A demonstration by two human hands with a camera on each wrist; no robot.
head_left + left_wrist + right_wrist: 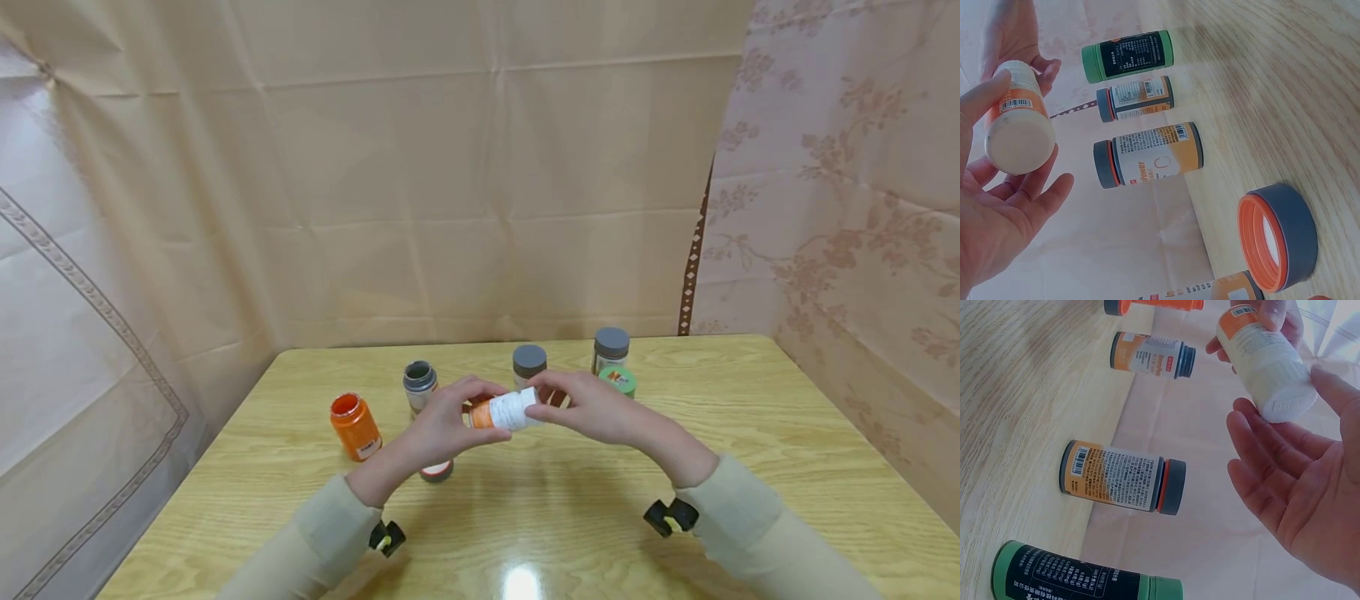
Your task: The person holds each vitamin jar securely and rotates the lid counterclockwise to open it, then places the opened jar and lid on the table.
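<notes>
A white pill bottle (504, 412) with an orange band on its label is held up over the table, tilted, its white cap (1288, 400) pointing right. My left hand (442, 425) grips the bottle's lower part between thumb and fingers; its round white base shows in the left wrist view. With thumb and fingertips my right hand (600, 408) pinches the cap, which sits on the bottle. Below the left hand, a dark grey lid (1300, 234) with an orange inside lies on the table, partly covered by the forearm in the head view.
An uncapped orange bottle (356, 429) stands at the left, beside an uncapped grey-necked bottle (420, 377). Behind the hands are two grey-capped bottles (529, 360) and a green canister (618, 379). Cloth curtains (480, 167) rise at the wooden table's far edge.
</notes>
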